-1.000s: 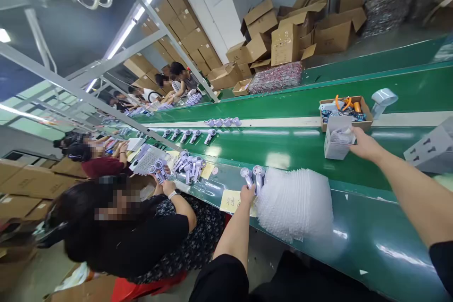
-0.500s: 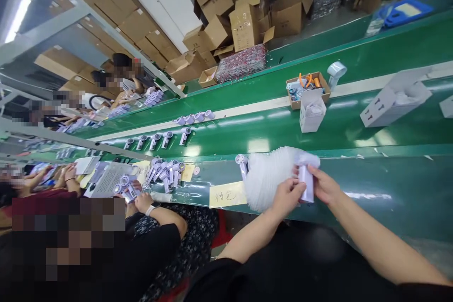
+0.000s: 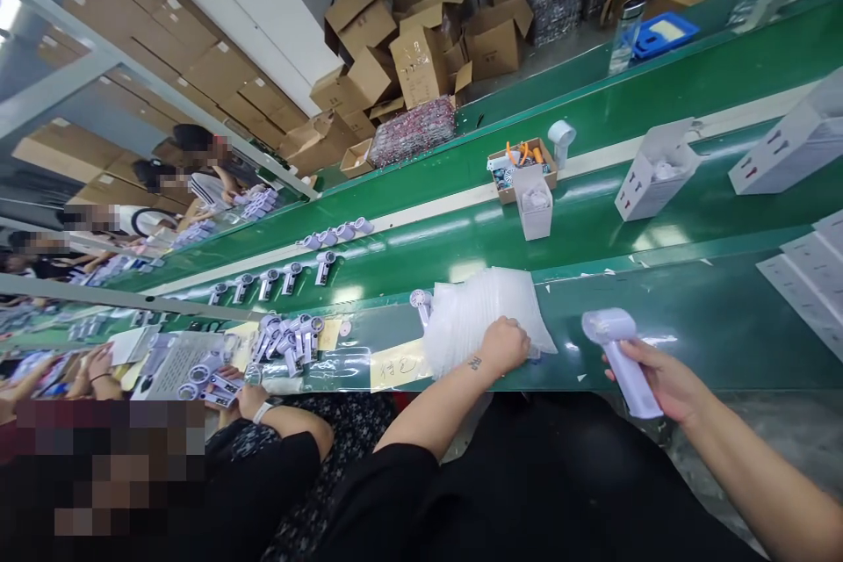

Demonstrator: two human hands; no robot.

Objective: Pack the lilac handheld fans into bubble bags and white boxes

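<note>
My right hand [image 3: 665, 378] is closed round the handle of a pale lilac handheld fan [image 3: 616, 353], holding it over the near edge of the green bench, head pointing away from me. My left hand [image 3: 504, 344] rests with curled fingers on the near corner of a stack of clear plastic bags [image 3: 480, 312]. Whether it pinches a bag I cannot make out. Another small fan [image 3: 420, 302] lies just left of the stack. A yellow paper label [image 3: 399, 363] is stuck to the bench edge beside it.
A green conveyor belt [image 3: 593, 219] carries white open cartons [image 3: 535, 202] [image 3: 653, 171] and a row of fans [image 3: 277, 279]. A cardboard tray of tools [image 3: 517, 162] sits behind. A seated co-worker's hand [image 3: 250, 399] is near a pile of fans [image 3: 293, 335]. Flat white cartons [image 3: 807, 272] lie at right.
My right hand has drawn the fan away from the bag stack to the right. My left hand stayed on the stack. The view has shifted right, and the cartons sit further left in the picture.
</note>
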